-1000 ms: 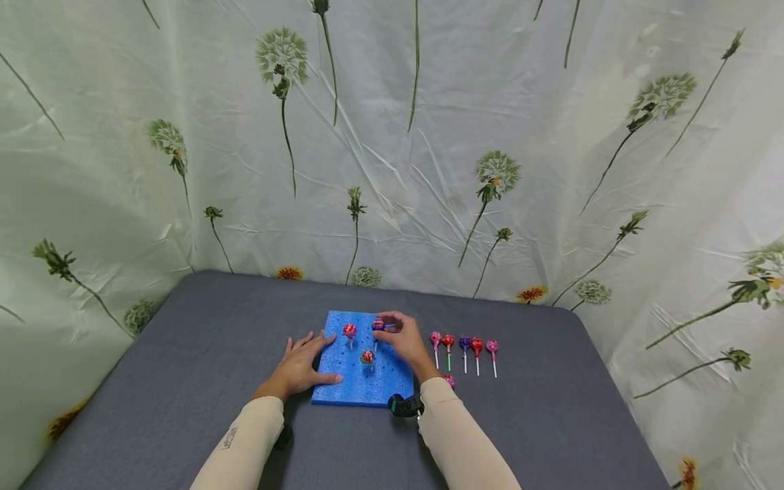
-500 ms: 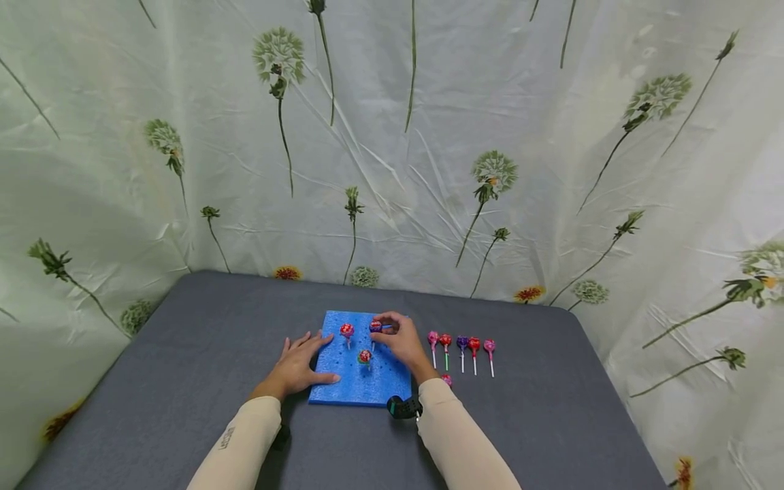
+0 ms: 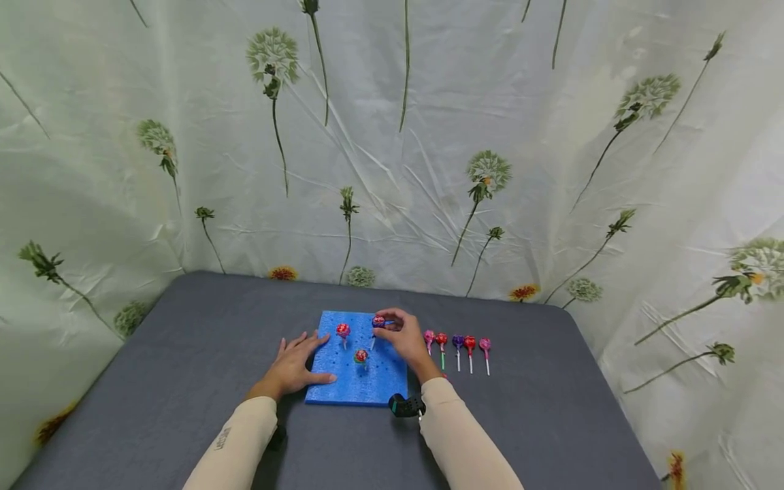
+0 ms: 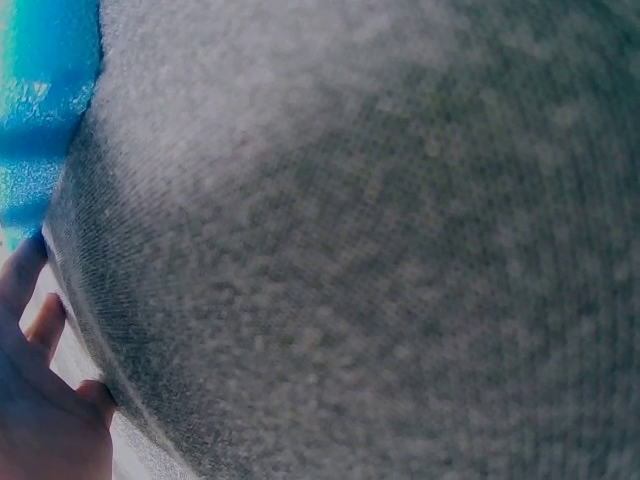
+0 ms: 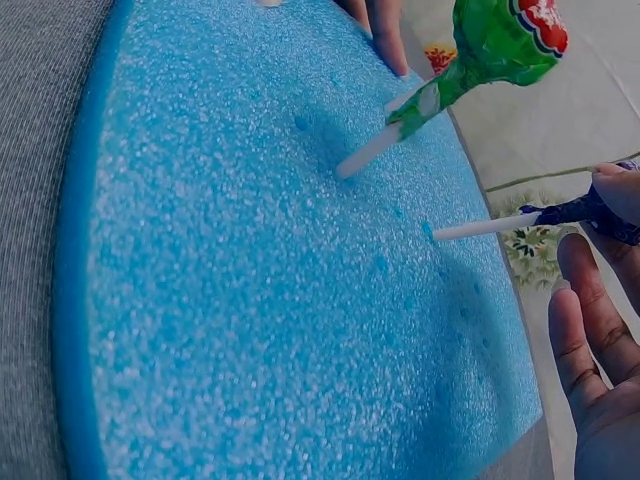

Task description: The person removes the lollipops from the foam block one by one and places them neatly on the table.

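A blue foam board (image 3: 343,391) dotted with small holes lies on the table. Its left edge is held by my left hand (image 3: 290,367), fingers spread and thumb on the top; the left wrist view shows part of this hand (image 4: 50,400). My right hand (image 3: 404,340) pinches a purple-wrapped lollipop (image 3: 378,321) by its head. In the right wrist view its white stick (image 5: 485,227) points down with the tip at the foam surface; I cannot tell whether it is in a hole. A green-wrapped lollipop (image 3: 361,356) and a red-and-pink lollipop (image 3: 343,330) stand in the board.
Right of the board, several lollipops lie in a row, among them a purple one (image 3: 458,340), a red one (image 3: 469,342) and a pink one (image 3: 485,344). Another is mostly hidden by the right forearm. A flower-patterned curtain (image 3: 392,170) hangs behind the grey table (image 3: 539,408).
Relative to the board, my right hand has shifted slightly up and to the right with the purple lollipop. The left hand keeps its place. The head view has turned a little.
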Demonstrator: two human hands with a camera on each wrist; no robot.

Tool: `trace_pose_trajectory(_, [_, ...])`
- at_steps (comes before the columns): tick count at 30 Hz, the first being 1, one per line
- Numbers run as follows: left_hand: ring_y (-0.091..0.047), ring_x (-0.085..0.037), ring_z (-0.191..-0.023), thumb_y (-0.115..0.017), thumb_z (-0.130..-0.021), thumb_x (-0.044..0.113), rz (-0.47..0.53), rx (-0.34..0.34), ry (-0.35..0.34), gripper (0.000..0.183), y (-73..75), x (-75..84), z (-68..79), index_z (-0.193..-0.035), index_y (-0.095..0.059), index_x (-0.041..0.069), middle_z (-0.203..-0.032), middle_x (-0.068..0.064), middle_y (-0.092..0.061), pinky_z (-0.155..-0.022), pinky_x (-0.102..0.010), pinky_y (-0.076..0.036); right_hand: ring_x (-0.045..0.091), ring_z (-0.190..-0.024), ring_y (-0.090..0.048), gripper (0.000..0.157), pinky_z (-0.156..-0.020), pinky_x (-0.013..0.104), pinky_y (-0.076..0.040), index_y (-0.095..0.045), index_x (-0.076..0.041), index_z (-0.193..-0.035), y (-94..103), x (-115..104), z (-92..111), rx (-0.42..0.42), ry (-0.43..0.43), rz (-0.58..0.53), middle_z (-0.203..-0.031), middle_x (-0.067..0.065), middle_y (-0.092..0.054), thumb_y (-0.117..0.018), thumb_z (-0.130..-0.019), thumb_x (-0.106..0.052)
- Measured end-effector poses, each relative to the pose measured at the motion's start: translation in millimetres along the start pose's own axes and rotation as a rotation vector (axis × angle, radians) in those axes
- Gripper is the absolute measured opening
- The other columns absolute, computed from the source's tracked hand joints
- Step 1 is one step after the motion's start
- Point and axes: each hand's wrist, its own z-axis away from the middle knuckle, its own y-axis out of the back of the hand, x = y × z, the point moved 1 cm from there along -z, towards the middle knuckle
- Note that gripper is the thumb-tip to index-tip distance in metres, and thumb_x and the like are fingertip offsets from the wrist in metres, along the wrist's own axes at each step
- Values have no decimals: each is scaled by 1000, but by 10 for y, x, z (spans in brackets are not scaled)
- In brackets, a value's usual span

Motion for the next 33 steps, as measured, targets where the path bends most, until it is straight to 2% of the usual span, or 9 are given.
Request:
trace_pose_trajectory(9, [-17,-46,-142,-74,-72,61,11,-7,0,98,-17,-5,4,-149,-38,12,-154,-23,-28,-111,-66,2,15,-84,-59,27,-68,25,-49,-66,-1,-108,73,34,15,19,-18,-13,-102,10,-69,-75,-83,-5])
trace_pose_trajectory(17, [-18,-47,-141,-75,-73,60,16,3,-9,97,-18,1,-5,-148,-38,11,-153,-23,-29,-110,-67,2,23,-92,-61,28,-73,30,-53,-68,-2,-108,207,5,82,21,-24,32,-105,12,-67,-77,-82,-10])
trace_pose_trajectory(20, [-17,-47,-141,-75,-73,60,16,-1,-12,97,-11,12,-1,-149,-38,12,-153,-23,-28,-110,-67,1,22,-92,-61,29,-73,30,-53,-69,-3,-109,260,10,117,32,-27,50,-106,11,-67,-77,-83,-12])
trace_pose_trajectory(28, [-17,-47,-141,-75,-73,60,19,0,-21,97,11,24,19,-148,-38,11,-153,-24,-28,-110,-67,2,15,-87,-61,30,-74,25,-51,-68,-1,-109,386,53,204,77,-7,-27,-102,11,-68,-77,-81,-6])
trace_pose_trajectory(33, [-17,-48,-141,-74,-73,60,12,5,-28,97,8,14,23,-148,-38,11,-153,-24,-28,-110,-67,2,15,-86,-60,29,-74,25,-51,-68,2,-107,459,62,279,99,-20,-13,-99,12,-68,-77,-81,-6])
